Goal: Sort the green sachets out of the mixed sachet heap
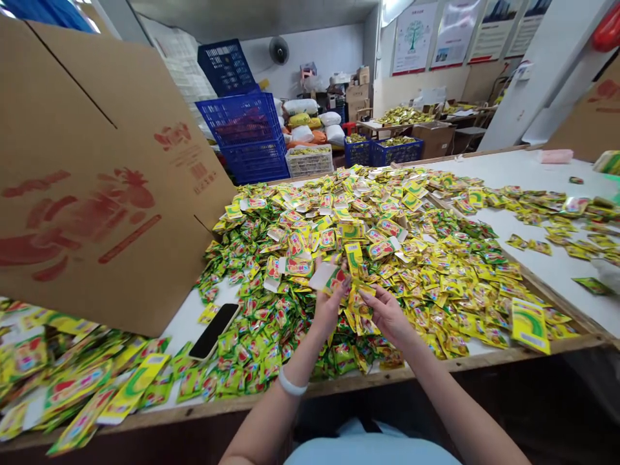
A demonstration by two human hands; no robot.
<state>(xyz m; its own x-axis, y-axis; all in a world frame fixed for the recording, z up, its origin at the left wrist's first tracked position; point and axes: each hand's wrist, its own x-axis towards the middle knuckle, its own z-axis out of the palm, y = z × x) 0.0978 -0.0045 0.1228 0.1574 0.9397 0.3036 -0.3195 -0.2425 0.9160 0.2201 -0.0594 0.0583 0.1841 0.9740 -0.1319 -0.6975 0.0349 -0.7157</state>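
A large heap of small yellow-green snack packets (pixel 387 252) covers the white table. My left hand (pixel 329 303) is raised over the near part of the heap, fingers closed on a packet (pixel 329 276) with a white back. Beside it, my right hand (pixel 385 313) is curled round a small bunch of packets (pixel 362 303). The two hands nearly touch. A white bangle (pixel 290 385) sits on my left wrist.
A big cardboard box (pixel 97 181) lies tilted at the left, with more packets (pixel 72 381) spilling below it. A black phone (pixel 214 330) rests on the table near the box. The table's wooden front edge (pixel 484 361) runs close to me. Blue crates (pixel 247 129) stand behind.
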